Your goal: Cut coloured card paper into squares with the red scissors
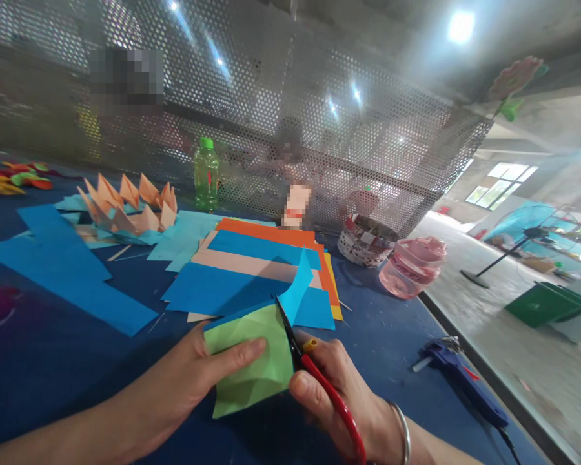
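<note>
while the left hand pinches the green paper, thumb on top and fingers hidden underneath, the right hand is closed round the red-handled scissors; finger placement in the loops, can't tell. green paper held up on the near side of the paper stack, a blue edge showing behind it. blades at its right edge, gap between them narrow, blue strip curling up just beyond.

to cut well, i'd keep the layers pinched flat, left thumb off the blade line, and take long even strokes, letting the strip fall away freely.

scissors' long axis slants near-right to far-left, tips toward the stack. green paper roughly square, no clear long axis, far edge facing the stack.

glue gun right of the stack and nearer; orange paper crown left of it; pink container to its right; green bottle behind it, leftward.
</note>
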Motion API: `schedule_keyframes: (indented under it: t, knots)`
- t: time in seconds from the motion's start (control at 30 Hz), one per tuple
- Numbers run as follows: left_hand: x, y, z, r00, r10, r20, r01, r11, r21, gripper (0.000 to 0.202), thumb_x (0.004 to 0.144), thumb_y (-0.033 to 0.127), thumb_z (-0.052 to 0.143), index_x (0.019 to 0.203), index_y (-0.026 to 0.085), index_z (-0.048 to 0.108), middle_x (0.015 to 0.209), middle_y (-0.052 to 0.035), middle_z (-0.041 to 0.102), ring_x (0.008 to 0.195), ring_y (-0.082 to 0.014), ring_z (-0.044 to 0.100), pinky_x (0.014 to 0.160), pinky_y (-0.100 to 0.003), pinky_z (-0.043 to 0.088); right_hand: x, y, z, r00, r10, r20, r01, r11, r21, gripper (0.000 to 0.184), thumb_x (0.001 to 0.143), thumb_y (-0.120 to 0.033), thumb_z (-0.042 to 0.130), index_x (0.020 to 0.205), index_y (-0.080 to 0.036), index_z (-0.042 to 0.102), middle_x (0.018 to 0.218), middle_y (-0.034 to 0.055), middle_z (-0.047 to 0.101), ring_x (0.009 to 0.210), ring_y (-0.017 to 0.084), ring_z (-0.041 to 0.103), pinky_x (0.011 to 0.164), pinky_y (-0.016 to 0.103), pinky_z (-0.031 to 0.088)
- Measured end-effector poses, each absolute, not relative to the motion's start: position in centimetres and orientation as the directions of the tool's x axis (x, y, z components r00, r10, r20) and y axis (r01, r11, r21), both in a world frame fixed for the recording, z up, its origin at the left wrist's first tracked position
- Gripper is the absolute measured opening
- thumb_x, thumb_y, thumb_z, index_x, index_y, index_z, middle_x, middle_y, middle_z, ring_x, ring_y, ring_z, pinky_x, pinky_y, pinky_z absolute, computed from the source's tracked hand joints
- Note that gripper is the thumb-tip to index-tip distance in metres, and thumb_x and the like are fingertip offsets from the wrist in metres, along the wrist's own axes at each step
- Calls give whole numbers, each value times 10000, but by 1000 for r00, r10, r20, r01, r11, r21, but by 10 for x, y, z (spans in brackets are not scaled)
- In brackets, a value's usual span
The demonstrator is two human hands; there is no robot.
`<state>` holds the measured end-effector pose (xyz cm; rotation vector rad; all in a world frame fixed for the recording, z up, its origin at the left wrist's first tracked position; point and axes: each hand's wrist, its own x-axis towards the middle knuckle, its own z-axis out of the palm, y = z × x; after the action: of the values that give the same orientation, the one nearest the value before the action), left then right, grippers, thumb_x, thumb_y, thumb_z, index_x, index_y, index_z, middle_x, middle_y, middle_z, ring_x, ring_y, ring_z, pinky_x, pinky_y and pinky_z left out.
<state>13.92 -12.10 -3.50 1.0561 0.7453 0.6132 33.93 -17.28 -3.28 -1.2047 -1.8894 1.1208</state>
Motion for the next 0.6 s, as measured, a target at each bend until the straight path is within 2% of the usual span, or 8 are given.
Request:
schedule_keyframes:
  t: [0.27,0.43,0.6]
  knots:
    - [140,-121,-30,653,721,-231,-111,393,913,260,808,400,701,1030,281,767,976,-5,784,942,-269,695,888,-376,527,340,-175,-28,-379,925,36,394,197,-898,542,894,-702,412,824,-172,504,589,-30,429,544,94,394,467,203,322]
    - [139,-121,-34,669,706,-232,-115,406,906,316,811,425,696,1092,290,749,1022,-10,780,970,-270,689,890,-367,530,338,-174,-28,-350,934,67,421,221,-880,574,877,-734,394,785,-178,497,645,-17,415,565,98,372,467,207,314]
    - [139,-121,-36,671,706,-229,-116,404,907,311,815,417,695,1102,307,742,1038,2,776,1007,-279,678,929,-386,513,338,-173,-34,-325,942,89,421,228,-878,599,856,-760,401,741,-179,492,609,-23,398,553,97,342,462,212,296]
